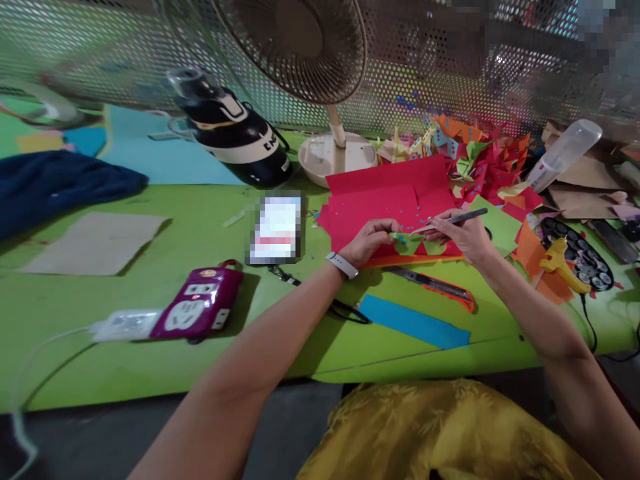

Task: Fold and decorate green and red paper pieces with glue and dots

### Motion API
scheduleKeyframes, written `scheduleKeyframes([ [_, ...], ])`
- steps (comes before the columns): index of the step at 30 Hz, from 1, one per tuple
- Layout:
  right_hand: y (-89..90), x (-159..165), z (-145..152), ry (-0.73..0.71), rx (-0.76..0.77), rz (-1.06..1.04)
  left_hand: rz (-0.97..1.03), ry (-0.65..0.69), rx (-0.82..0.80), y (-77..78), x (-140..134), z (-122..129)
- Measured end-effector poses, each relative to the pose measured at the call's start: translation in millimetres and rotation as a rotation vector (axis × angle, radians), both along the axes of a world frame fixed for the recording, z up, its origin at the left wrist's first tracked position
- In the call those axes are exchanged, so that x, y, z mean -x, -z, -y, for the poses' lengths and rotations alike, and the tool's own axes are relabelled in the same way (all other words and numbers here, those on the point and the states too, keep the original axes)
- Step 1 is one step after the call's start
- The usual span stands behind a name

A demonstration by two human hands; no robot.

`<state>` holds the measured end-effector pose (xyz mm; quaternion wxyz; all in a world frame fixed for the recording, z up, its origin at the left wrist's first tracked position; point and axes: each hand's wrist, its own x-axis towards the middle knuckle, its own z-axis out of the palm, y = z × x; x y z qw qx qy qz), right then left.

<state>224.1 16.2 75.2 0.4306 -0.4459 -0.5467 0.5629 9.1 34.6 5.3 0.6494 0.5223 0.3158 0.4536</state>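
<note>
My left hand [371, 241], with a pale band at the wrist, pinches a small green folded-paper piece [411, 245] dotted with blue. In my right hand [466, 235] is a pair of tweezers [469, 217], gripped like a pen, its thin tip at the green paper. Whether the tip holds a blue dot is too small to tell. Beneath both hands lies red paper [373, 200], with tiny blue bits [406, 213] scattered on it. An orange box cutter [440, 287] and a blue paper strip [415, 321] lie just nearer to me.
A fan [337, 157] and a dark bottle [245, 137] stand behind. Left are a phone [276, 227] and a purple power strip [200, 303] with a cable. Colourful folded paper [480, 157], a clear bottle [565, 155] and a yellow glue gun [563, 265] are at right.
</note>
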Motion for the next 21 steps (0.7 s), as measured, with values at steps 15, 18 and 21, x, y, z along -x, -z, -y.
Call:
scheduleKeyframes([
  [15,7.9,4.7,2.9,-0.034,-0.007,0.007,0.012,0.004,0.006,0.5,-1.0,-0.3],
  [18,8.8,4.4,2.1,-0.043,-0.007,0.002,0.011,0.004,0.01,-0.2,-1.1,0.3],
  [21,8.5,3.2,1.0,-0.023,-0.012,-0.004,0.014,0.0,0.013,-0.5,-1.2,0.7],
])
